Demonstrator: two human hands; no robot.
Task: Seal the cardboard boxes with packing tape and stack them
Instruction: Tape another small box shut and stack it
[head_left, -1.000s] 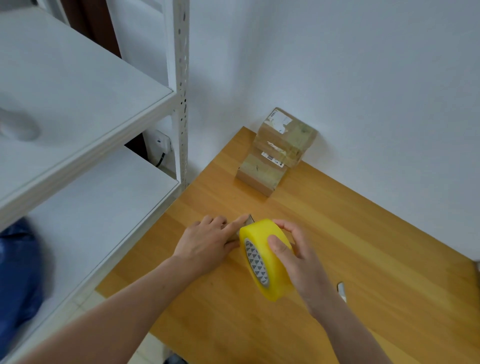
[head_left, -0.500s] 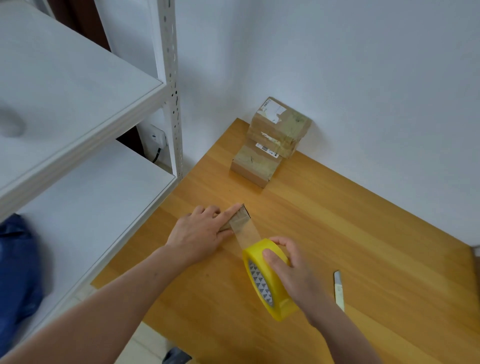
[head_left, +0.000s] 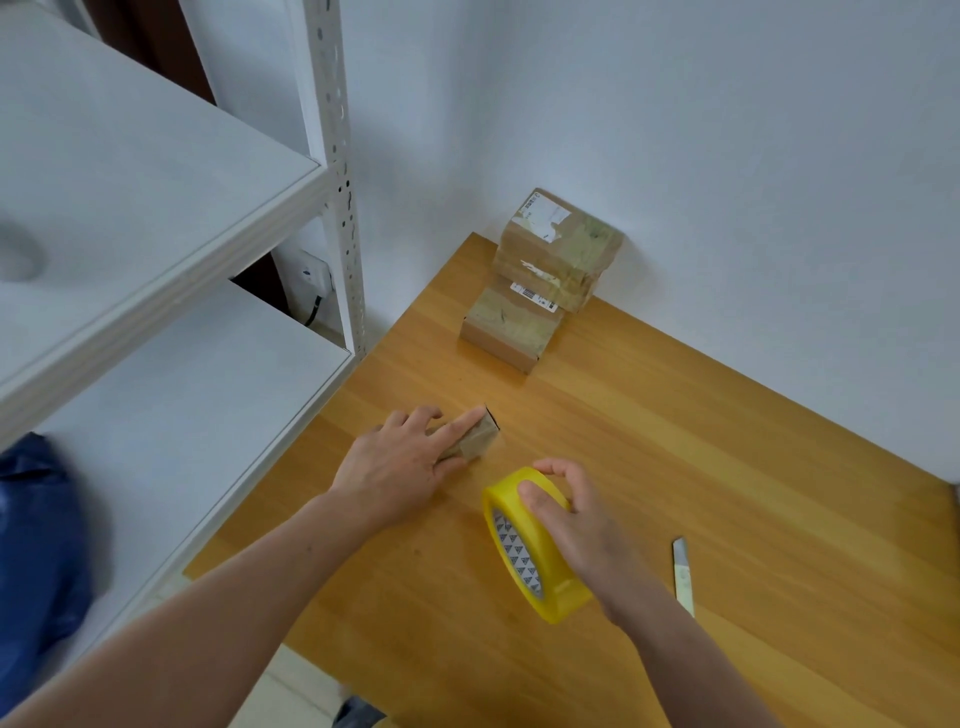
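A small cardboard box (head_left: 477, 440) lies on the wooden table (head_left: 727, 467), mostly covered by my left hand (head_left: 402, 465), which presses flat on it with the index finger along its top. My right hand (head_left: 582, 530) grips a yellow roll of packing tape (head_left: 524, 545) to the box's near right, held on edge. A faint clear strip of tape seems to run from the roll toward the box. At the table's far corner by the wall stand stacked taped boxes (head_left: 556, 260), the upper ones set back on a lower box (head_left: 511, 332).
A utility knife (head_left: 683, 574) lies on the table right of my right wrist. White metal shelving (head_left: 171, 291) stands close on the left, with a blue bag (head_left: 36, 545) on its lower shelf. A wall socket (head_left: 311, 273) sits behind the shelf post.
My right hand has pulled the tape roll away from the box, toward me and to the right. My left hand has stayed pressed on the small box.
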